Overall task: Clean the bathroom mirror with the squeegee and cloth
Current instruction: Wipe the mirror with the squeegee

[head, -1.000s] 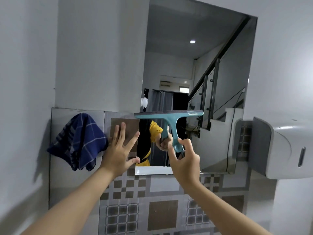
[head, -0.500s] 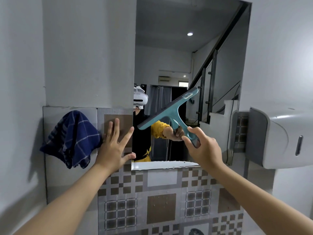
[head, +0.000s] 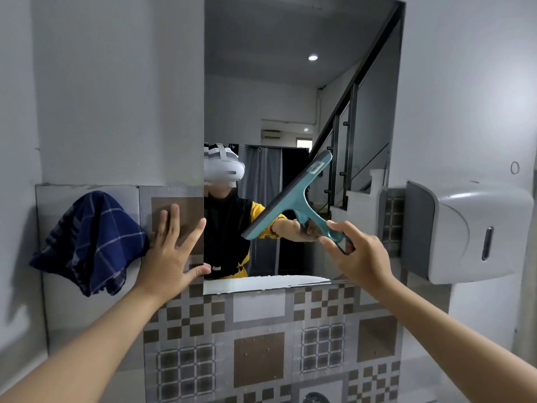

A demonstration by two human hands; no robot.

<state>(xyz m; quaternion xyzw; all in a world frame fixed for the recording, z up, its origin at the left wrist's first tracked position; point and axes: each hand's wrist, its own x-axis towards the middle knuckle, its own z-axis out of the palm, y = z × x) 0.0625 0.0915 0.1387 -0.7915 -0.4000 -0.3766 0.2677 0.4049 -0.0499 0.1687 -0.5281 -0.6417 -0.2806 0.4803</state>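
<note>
Grey wall tiles sit below the mirror. Right hand grips the tilted squeegee; left hand lies spread flat beside the cloth.

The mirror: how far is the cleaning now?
Done: nothing I can confirm; the mirror glass shows no clear streaks. In hand: the right hand holds the squeegee tilted; the left hand braces on the tiles. Left: the blue cloth hangs unused.

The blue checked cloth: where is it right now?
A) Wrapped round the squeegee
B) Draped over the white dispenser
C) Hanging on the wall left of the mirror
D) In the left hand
C: the blue checked cloth hangs on the wall, just left of the open left hand and the mirror.
</note>
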